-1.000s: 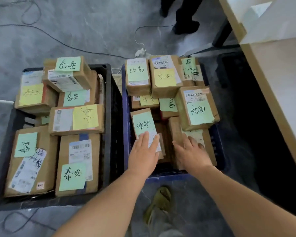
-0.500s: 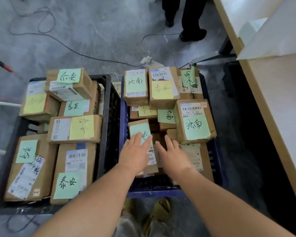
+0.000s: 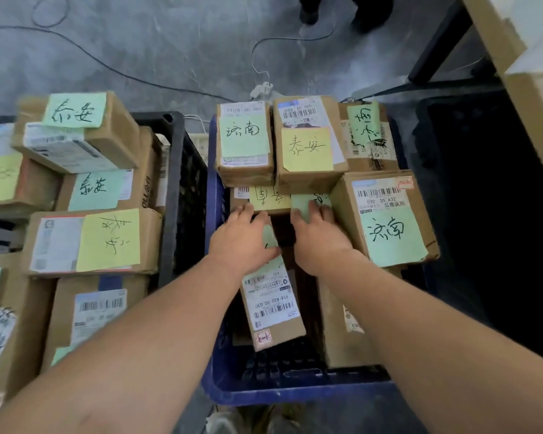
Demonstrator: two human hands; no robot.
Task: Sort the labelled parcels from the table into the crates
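In the blue crate (image 3: pixel 215 195), both hands reach among the stacked parcels. The left hand (image 3: pixel 242 242) lies flat, fingers straight, on a tilted parcel (image 3: pixel 271 305) whose barcode label faces up. The right hand (image 3: pixel 318 239) rests with straight fingers on a green-noted parcel (image 3: pixel 301 203) just beside the large parcel (image 3: pixel 386 214); neither hand grips anything. The black crate (image 3: pixel 173 170) of parcels stands just left.
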